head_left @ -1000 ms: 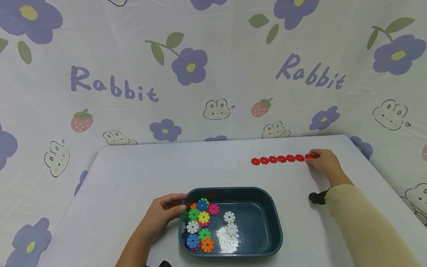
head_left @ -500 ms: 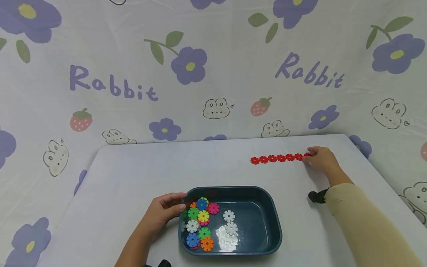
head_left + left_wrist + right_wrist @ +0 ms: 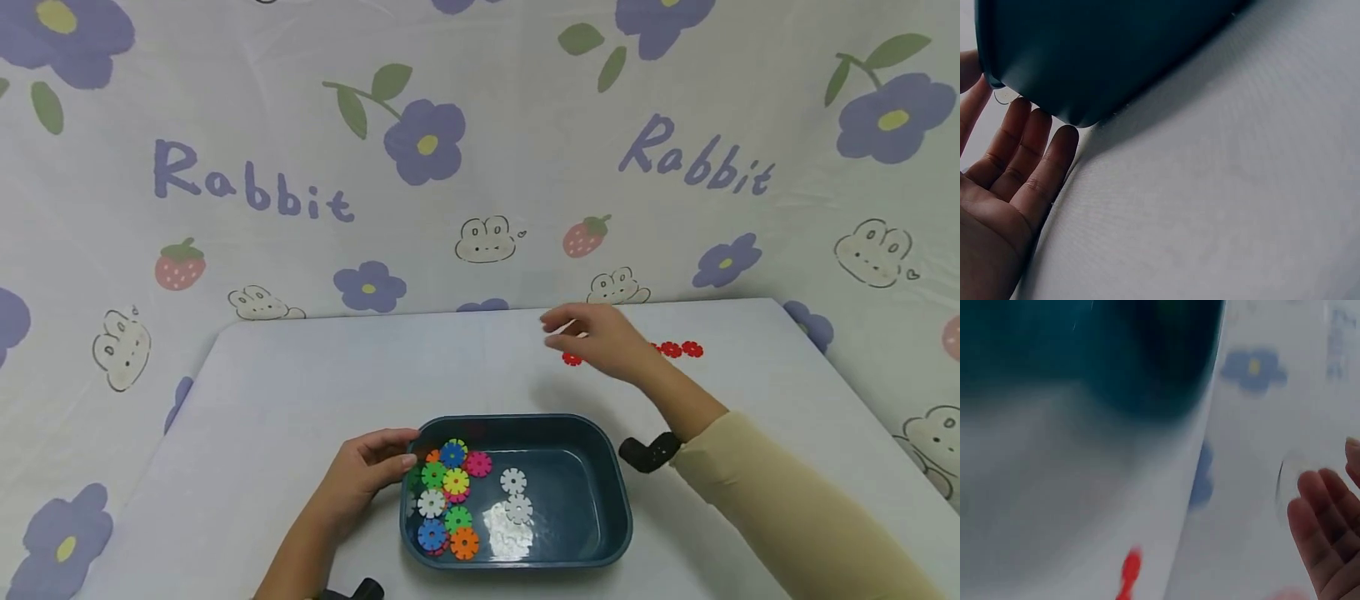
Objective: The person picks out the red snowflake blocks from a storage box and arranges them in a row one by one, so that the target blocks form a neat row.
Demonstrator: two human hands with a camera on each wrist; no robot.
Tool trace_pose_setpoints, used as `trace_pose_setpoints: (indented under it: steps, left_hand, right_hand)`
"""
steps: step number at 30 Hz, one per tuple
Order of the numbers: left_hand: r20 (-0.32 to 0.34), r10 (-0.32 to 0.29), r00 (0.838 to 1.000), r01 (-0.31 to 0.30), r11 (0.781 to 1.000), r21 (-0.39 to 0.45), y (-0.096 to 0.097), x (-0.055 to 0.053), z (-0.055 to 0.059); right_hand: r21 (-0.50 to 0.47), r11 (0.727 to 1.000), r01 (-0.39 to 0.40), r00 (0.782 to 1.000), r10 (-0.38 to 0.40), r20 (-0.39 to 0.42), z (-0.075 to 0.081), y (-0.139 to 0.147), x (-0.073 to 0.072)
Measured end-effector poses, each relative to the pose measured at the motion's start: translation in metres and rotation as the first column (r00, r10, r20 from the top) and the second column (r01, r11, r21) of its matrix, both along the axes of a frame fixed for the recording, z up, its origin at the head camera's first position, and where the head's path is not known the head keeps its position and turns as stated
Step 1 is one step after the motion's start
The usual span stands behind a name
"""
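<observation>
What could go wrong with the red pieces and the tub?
The right hand hangs over the table by the row of red pieces; if it dips too low, it might knock some out of line.

The left hand touches the edge of the tub; a hard push could slide it and jumble what's inside.

Some colored pieces in there overlap, so picking up one might drag another along.

Indoor setting, room type unclear, white table (image 3: 300, 375), cloth backdrop (image 3: 525, 150) printed with purple flowers (image 3: 441, 154) and rabbits (image 3: 486, 247)
</observation>
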State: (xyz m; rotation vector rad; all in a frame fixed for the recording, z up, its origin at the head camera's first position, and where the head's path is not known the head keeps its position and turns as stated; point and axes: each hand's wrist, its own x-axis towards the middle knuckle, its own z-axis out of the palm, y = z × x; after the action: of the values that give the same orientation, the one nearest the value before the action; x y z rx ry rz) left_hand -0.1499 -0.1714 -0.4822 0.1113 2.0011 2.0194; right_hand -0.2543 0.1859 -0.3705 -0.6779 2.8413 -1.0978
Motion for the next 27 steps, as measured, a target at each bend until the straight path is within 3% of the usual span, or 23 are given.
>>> trace_pose_setpoints:
  steps: [3,6,8,10,13,16,24,27]
  left_hand:
    - [0.0,-0.003,1.0,0.003,1.0,0.0,0.0,0.0,0.001]
    - [-0.001,-0.006,1.0,0.006,1.0,0.007,0.0,0.0,0.001]
    - [0.001,-0.007,1.0,0.007,1.0,0.012,0.0,0.0,0.002]
    - [0.002,-0.01,1.0,0.01,1.0,0.012,0.0,0.0,0.002]
    - [0.011,-0.006,1.0,0.006,1.0,0.006,0.001,0.001,0.002]
    - [0.022,-0.002,1.0,0.002,1.0,0.004,0.001,0.001,0.001]
    - [0.016,-0.006,1.0,0.005,1.0,0.012,0.0,0.001,0.001]
    - [0.01,-0.003,1.0,0.003,1.0,0.013,0.0,0.0,0.001]
  right_hand:
    - [-0.001,0.978,-0.209,0.977,0.209,0.041,0.003,-0.035,0.021]
    - [0.062,0.912,-0.405,0.9,0.385,0.206,-0.002,-0.062,0.039]
    - [0.147,0.867,-0.476,0.851,0.412,0.324,-0.009,-0.076,0.048]
    - [0.258,0.824,-0.504,0.832,0.383,0.401,-0.017,-0.087,0.056]
    - [0.412,0.772,-0.484,0.856,0.319,0.407,-0.029,-0.099,0.065]
    - [0.483,0.747,-0.457,0.877,0.288,0.384,-0.038,-0.107,0.069]
    - [0.519,0.768,-0.376,0.92,0.241,0.309,-0.047,-0.117,0.069]
    - [0.511,0.766,-0.391,0.912,0.248,0.327,-0.048,-0.118,0.068]
